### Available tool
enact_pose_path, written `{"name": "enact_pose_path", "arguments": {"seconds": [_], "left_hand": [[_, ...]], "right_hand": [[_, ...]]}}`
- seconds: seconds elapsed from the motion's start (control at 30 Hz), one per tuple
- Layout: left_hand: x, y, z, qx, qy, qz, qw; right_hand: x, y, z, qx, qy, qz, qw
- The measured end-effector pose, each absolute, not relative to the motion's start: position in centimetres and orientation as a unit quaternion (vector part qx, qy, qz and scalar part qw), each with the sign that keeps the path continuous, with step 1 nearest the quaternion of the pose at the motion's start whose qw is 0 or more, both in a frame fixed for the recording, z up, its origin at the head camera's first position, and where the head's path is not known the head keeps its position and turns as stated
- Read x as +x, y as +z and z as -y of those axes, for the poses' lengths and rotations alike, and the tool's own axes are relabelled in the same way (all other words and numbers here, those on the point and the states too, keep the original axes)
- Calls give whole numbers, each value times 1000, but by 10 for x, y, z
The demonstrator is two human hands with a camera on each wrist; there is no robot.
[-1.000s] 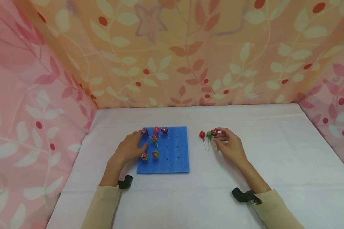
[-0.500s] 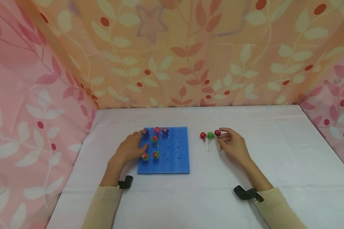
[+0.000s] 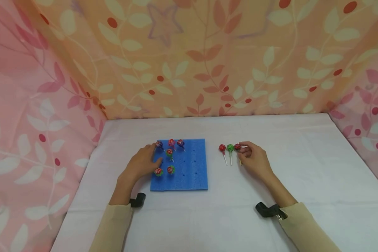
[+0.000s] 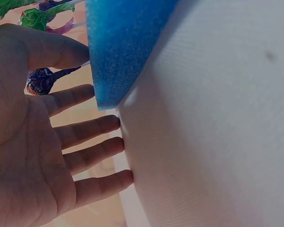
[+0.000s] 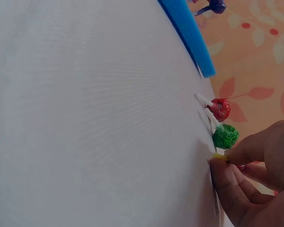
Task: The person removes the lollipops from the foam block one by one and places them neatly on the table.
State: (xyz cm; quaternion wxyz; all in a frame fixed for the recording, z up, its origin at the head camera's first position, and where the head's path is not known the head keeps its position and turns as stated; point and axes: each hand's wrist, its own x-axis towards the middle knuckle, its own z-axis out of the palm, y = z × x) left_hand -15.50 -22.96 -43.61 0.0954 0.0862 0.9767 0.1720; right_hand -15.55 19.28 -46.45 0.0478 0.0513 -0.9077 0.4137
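At the left edge of the blue foam board (image 3: 189, 184), the left hand (image 3: 141, 162) is resting with fingers and thumb spread wide, its grip holding nothing, its thumb touching the board. On the board, six visible lollipops (image 3: 169, 152) are standing on their sticks: three along its far side, one at its middle row, two along its near row. Bare holes (image 3: 195, 173) are showing in its right part. Right of the board, on the white-covered bench (image 3: 220, 213), a red lollipop (image 3: 222, 148) and a green lollipop (image 3: 230, 148) are lying side by side. Farthest right of the board, the right hand (image 3: 255, 160) is keeping a narrow grip, pinching the yellow stick (image 5: 220, 156) of a dark red lollipop (image 3: 237, 146). The step in hand seems to be picking up or setting down this one; the next move is probably calling for a firm pinch, clear of the green neighbour.
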Motion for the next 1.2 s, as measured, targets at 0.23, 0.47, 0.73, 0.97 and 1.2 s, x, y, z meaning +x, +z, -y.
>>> {"name": "enact_pose_path", "arguments": {"seconds": [0.23, 0.47, 0.73, 0.97, 1.2], "left_hand": [[-156, -434, 230, 89, 171, -977, 92], [-153, -435, 233, 83, 176, -976, 97], [-154, -436, 231, 91, 173, -976, 91], [-156, -436, 230, 93, 171, -977, 90], [-156, -436, 230, 88, 170, -977, 97]], "right_hand": [[-161, -460, -189, 49, 412, 909, 30], [-163, -459, -184, 64, 404, 912, 26], [-158, -458, -186, 57, 403, 913, 21], [-152, -458, -185, 55, 390, 919, 30], [-147, -454, -180, 65, 376, 922, 64]]}}
